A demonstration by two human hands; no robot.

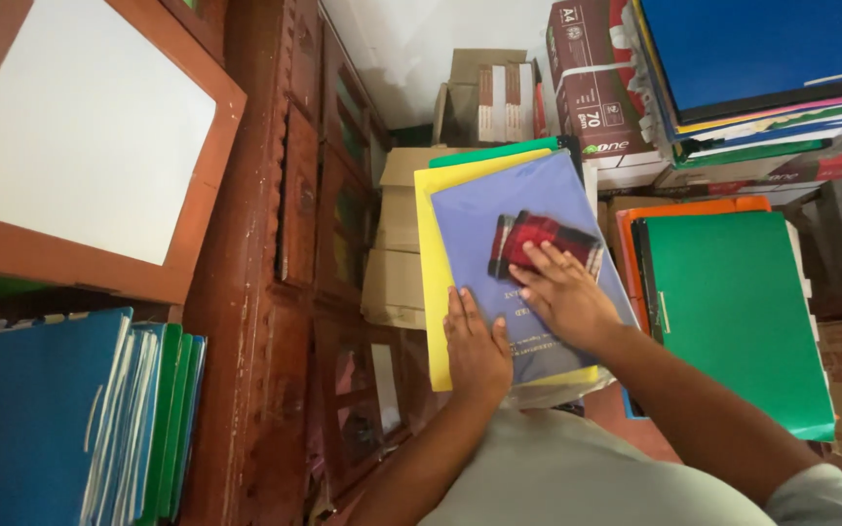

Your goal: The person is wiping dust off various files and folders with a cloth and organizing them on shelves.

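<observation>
Blue folder (pixel 523 263) lies flat on top of a yellow folder (pixel 433 282), the pair near the middle of the view, resting on a stack whose base is hidden. Right hand (pixel 567 292) comes in from five o'clock, forearm stretched, fingers spread and pressing a red-and-black plaid cloth (pixel 543 242) down on the folder's cover — palm flat, not closed around it. Left hand (pixel 475 346) rises from six o'clock and lies open on the lower left corner of the blue sheet, thumb near the yellow edge. Both covers look thin, smooth and slightly glossy; the cloth is soft and bunched. At three o'clock sits a green folder (pixel 733 312) with an orange one (pixel 694 206) beneath. Cardboard boxes (pixel 494 93) stand at twelve o'clock — a carved wooden cabinet (pixel 289 244) at nine.
</observation>
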